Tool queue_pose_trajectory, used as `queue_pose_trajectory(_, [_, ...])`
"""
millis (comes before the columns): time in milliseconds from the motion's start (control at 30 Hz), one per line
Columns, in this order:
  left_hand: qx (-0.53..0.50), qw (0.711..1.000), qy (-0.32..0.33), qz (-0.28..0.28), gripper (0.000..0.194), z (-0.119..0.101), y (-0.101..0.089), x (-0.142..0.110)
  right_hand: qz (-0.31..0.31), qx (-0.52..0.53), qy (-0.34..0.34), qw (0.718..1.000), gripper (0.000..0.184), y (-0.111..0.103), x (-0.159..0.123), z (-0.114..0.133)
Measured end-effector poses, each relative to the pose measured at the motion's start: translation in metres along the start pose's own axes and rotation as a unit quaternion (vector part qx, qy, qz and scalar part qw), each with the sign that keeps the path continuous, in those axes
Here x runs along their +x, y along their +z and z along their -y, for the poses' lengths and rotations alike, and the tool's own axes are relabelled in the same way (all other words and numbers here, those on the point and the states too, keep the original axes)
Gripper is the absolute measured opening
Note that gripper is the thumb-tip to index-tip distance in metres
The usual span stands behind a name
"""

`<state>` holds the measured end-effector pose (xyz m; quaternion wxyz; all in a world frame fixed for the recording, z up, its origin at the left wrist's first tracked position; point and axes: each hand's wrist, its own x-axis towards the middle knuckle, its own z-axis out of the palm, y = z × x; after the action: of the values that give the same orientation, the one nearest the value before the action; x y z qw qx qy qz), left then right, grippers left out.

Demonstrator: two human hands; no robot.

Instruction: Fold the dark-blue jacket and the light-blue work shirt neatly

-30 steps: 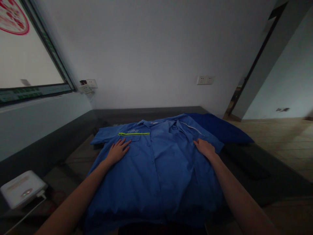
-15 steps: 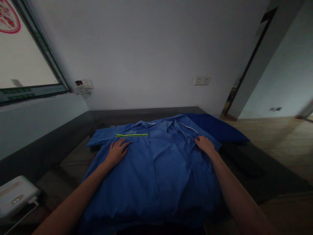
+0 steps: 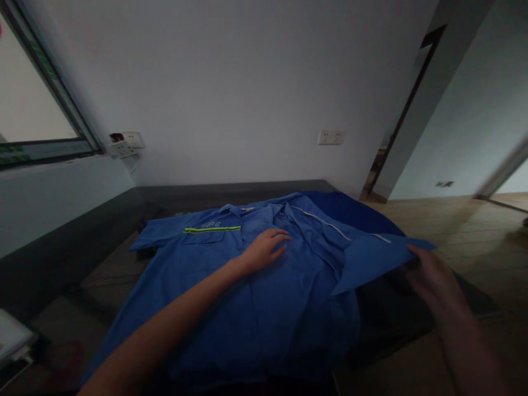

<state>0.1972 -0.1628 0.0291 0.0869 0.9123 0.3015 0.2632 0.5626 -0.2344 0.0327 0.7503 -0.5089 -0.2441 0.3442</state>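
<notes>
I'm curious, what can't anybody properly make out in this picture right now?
All in the head view:
Right hand: blurred and dim, so its exact grip on the blue shirt is unclear.
White box: cut off by the left edge.
Chest lettering: too small and soft to read surely.
Dark blue cloth: partly covered by the shirt.

We count two hands [image 3: 264,250], centre and right; one shirt [image 3: 280,291], one table [image 3: 185,192], low centre; one cloth [image 3: 350,212], two sockets [image 3: 325,137], right of centre; one window [image 3: 37,88], upper left.
</notes>
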Motion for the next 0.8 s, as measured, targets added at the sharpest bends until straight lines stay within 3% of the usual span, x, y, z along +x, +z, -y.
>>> queue_pose_trajectory(100, [-0.033, 0.999, -0.005, 0.027, 0.033, -0.001, 0.035, 0.042, -0.024, 0.068, 0.023, 0.997, 0.012, -0.003, -0.011, 0.008])
queue_pose_trajectory(200, [-0.056, 0.996, -0.069, 0.031, 0.042, 0.006, 0.069, 0.071, 0.012, 0.11, 0.014, 0.994, 0.015, 0.0, -0.022, 0.015])
queue_pose_trajectory(300, [-0.069, 0.991, -0.11, 0.004, 0.05, 0.013, 0.093, 0.083, 0.03, 0.132, -0.002, 0.991, 0.013, 0.006, -0.03, 0.021])
queue_pose_trajectory(400, [-0.09, 0.988, -0.129, 0.001, 0.046, 0.017, 0.106, 0.084, 0.052, 0.108, -0.007, 0.993, 0.015, 0.014, -0.035, 0.021])
queue_pose_trajectory(567, [-0.124, 0.974, -0.187, -0.035, 0.031, 0.028, 0.1, 0.092, 0.144, 0.058, 0.007, 0.988, 0.02, 0.034, -0.06, 0.006])
queue_pose_trajectory(700, [-0.156, 0.953, -0.251, -0.072, 0.035, 0.043, 0.074, 0.113, 0.223, 0.003, 0.027, 0.975, 0.018, 0.055, -0.092, -0.001])
queue_pose_trajectory(800, [-0.192, 0.941, -0.275, -0.04, 0.034, 0.042, 0.055, 0.119, 0.28, -0.021, 0.025, 0.959, 0.014, 0.07, -0.104, 0.01])
